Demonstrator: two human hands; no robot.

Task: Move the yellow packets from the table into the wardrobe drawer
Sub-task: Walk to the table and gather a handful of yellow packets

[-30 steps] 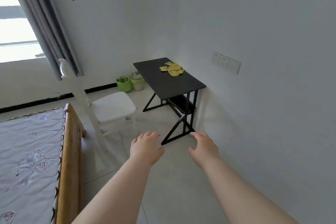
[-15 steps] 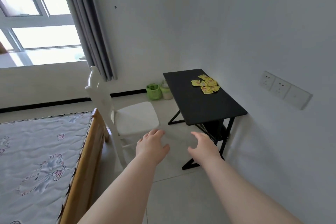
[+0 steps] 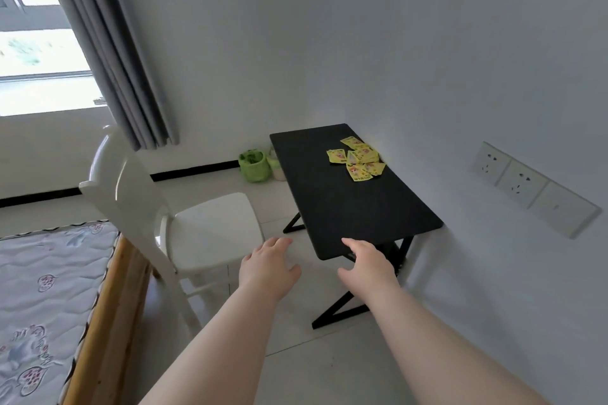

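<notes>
Flat, glossy yellow packets lie in a loose overlapping heap, right of centre, on the far end of a matte black rectangular table; their print is unreadable. Lower centre, left hand and right hand reach forward, fingers relaxed, empty.

Yellow packets heaped on the black table

Small flat yellow printed foil packets lie in a loose overlapping cluster on the far right part of the black rectangular tabletop, near the wall.
</notes>
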